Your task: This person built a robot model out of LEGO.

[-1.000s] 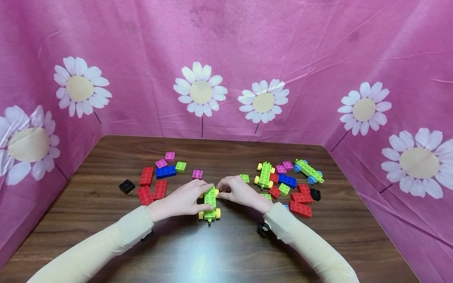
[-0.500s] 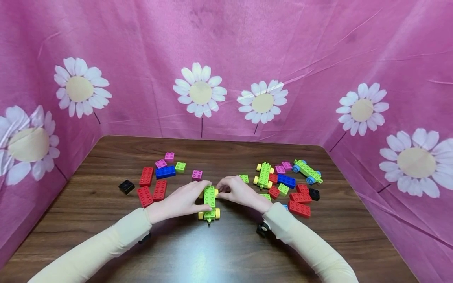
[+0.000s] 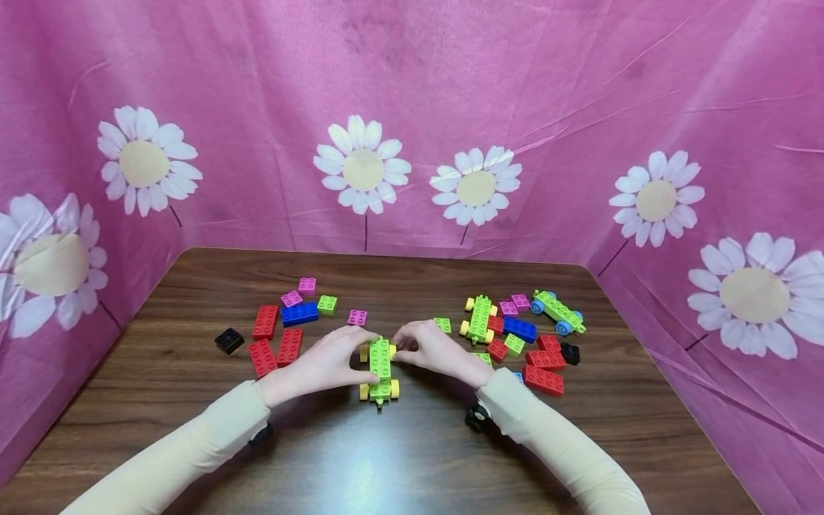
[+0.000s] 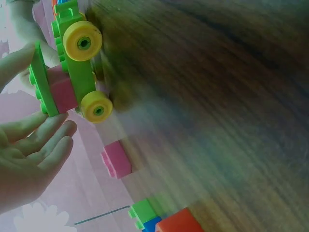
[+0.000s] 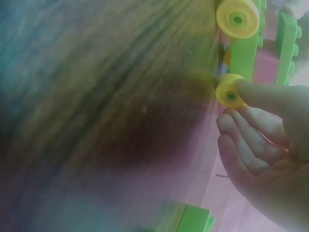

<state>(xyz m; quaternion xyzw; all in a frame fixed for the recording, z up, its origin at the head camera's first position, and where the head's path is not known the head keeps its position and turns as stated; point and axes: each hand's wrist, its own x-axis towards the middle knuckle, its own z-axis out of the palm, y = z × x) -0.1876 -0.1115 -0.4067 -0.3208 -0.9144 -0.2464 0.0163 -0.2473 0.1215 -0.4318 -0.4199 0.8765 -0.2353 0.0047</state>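
A toy car (image 3: 380, 366) built of bricks stands on the table between my hands, with a green base and yellow wheels. In the left wrist view a pink brick (image 4: 63, 90) sits on the base, with a flat green studded piece (image 4: 42, 87) on top of it. My left hand (image 3: 325, 363) spans that green piece from the left, thumb at its near end and fingers at its far end. My right hand (image 3: 430, 347) pinches the far right yellow wheel (image 5: 227, 89), thumb on its face; the other fingers curl below it in the right wrist view.
Red bricks (image 3: 290, 347), a blue brick (image 3: 300, 313), pink bricks (image 3: 307, 285) and a black piece (image 3: 229, 340) lie to the left. A second green car base (image 3: 479, 320), a blue-wheeled one (image 3: 558, 312) and several bricks (image 3: 543, 380) lie to the right.
My left hand has shifted slightly left, so its thumb and index finger overlap the car's top less. The right hand has stayed at the wheel.
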